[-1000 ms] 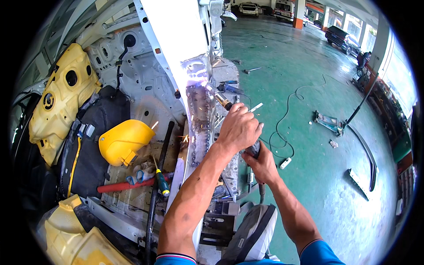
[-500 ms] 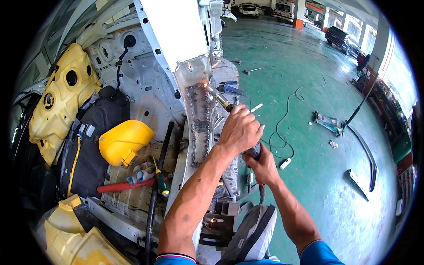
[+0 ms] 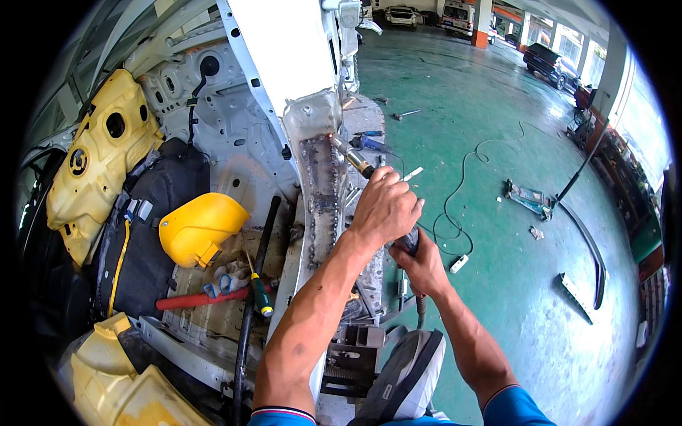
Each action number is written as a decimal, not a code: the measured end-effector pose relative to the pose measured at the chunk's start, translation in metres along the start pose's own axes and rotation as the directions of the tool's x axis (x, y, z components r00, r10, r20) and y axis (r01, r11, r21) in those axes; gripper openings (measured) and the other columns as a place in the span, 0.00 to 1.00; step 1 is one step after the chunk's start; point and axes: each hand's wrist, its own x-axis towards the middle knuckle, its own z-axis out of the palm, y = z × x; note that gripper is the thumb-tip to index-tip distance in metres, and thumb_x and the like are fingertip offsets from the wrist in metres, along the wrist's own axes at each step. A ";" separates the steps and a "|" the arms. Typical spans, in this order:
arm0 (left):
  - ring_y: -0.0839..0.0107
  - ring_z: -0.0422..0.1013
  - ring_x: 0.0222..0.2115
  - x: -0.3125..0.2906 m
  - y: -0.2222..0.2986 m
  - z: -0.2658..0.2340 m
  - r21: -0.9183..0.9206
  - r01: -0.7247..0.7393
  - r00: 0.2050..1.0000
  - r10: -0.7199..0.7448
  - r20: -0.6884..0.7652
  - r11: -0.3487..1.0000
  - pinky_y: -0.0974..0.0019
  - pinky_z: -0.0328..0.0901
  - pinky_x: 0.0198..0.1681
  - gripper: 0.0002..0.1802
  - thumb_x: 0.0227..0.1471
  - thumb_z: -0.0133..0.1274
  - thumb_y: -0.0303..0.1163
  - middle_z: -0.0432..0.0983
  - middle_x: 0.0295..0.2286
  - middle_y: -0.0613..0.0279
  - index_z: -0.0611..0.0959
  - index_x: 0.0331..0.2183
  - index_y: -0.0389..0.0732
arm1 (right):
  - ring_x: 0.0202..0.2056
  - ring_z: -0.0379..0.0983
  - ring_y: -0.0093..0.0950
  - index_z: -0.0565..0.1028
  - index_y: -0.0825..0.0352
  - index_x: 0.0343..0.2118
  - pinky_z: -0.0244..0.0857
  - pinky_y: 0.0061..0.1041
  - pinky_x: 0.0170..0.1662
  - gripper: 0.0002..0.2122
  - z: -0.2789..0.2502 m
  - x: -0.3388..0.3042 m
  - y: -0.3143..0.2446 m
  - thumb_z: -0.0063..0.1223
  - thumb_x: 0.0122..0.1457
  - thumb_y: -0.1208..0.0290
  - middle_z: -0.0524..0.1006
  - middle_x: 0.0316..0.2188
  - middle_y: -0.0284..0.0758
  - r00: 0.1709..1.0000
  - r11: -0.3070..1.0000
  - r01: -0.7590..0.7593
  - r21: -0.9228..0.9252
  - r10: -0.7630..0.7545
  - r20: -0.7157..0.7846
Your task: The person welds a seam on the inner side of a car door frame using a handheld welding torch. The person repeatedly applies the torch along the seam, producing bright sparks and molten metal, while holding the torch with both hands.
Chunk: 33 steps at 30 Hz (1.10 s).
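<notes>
A MIG welding torch (image 3: 352, 157) slants up and left, its nozzle tip at the upper right end of a weld seam on a bare metal patch (image 3: 323, 174) of the car body's sill. A faint red glow shows at the tip. My left hand (image 3: 387, 206) is wrapped round the front of the torch, just behind its neck. Lower down and to the right, my right hand (image 3: 424, 264) grips the rear of its handle; the trigger is hidden. The torch cable (image 3: 421, 311) drops below that hand.
Inside the car body lie a yellow welding mask (image 3: 201, 228), a screwdriver (image 3: 260, 287), a red bar (image 3: 202, 299) and a long black bar (image 3: 253, 305). Tools, including a blue-handled one (image 3: 373, 144), lie beyond the sill. A green floor jack (image 3: 529, 199) and a power strip (image 3: 459, 263) are on the floor.
The bright orange spark at the torch tip has faded to a small dull glow. An orange reflection on the metal box below is gone. Both hands have barely moved.
</notes>
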 end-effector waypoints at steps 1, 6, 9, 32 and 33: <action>0.55 0.74 0.30 -0.001 -0.001 0.001 0.004 -0.006 1.000 0.006 -0.003 1.000 0.51 0.65 0.55 0.16 0.51 0.65 0.34 0.76 0.19 0.55 0.84 0.16 0.37 | 0.30 0.75 0.34 0.73 0.74 0.42 0.70 0.38 0.39 0.18 0.001 0.000 -0.001 0.67 0.59 0.66 0.80 0.30 0.47 1.000 1.000 -0.002 0.007 0.002 0.001; 0.58 0.72 0.28 0.002 0.002 -0.003 -0.002 -0.001 1.000 0.001 -0.005 1.000 0.54 0.66 0.51 0.16 0.49 0.66 0.34 0.74 0.18 0.58 0.83 0.15 0.37 | 0.32 0.77 0.37 0.74 0.74 0.43 0.71 0.39 0.41 0.18 -0.001 0.000 -0.004 0.67 0.59 0.66 0.81 0.31 0.48 1.000 1.000 -0.028 0.013 0.028 -0.001; 0.56 0.73 0.30 0.001 0.002 -0.003 0.004 -0.002 1.000 0.002 -0.012 1.000 0.52 0.65 0.53 0.17 0.50 0.66 0.35 0.75 0.19 0.57 0.84 0.16 0.37 | 0.32 0.76 0.36 0.73 0.74 0.43 0.71 0.39 0.41 0.18 -0.002 -0.002 -0.007 0.67 0.59 0.67 0.80 0.31 0.47 1.000 1.000 0.001 -0.015 -0.001 -0.001; 0.55 0.75 0.32 0.000 0.006 -0.003 -0.018 0.114 0.993 -0.113 0.046 0.993 0.50 0.65 0.56 0.17 0.52 0.64 0.35 0.77 0.20 0.55 0.84 0.17 0.37 | 0.32 0.78 0.43 0.73 0.74 0.44 0.71 0.41 0.40 0.19 0.003 0.001 0.009 0.67 0.58 0.65 0.80 0.31 0.52 0.982 0.986 0.169 -0.010 -0.170 -0.084; 0.56 0.74 0.31 0.002 0.001 -0.004 -0.015 0.046 0.998 -0.045 0.050 0.999 0.51 0.65 0.55 0.17 0.52 0.65 0.35 0.76 0.20 0.56 0.84 0.16 0.37 | 0.32 0.78 0.44 0.73 0.74 0.44 0.71 0.41 0.40 0.19 0.000 0.001 -0.001 0.67 0.58 0.66 0.80 0.31 0.52 1.000 1.000 -0.019 0.011 0.019 0.003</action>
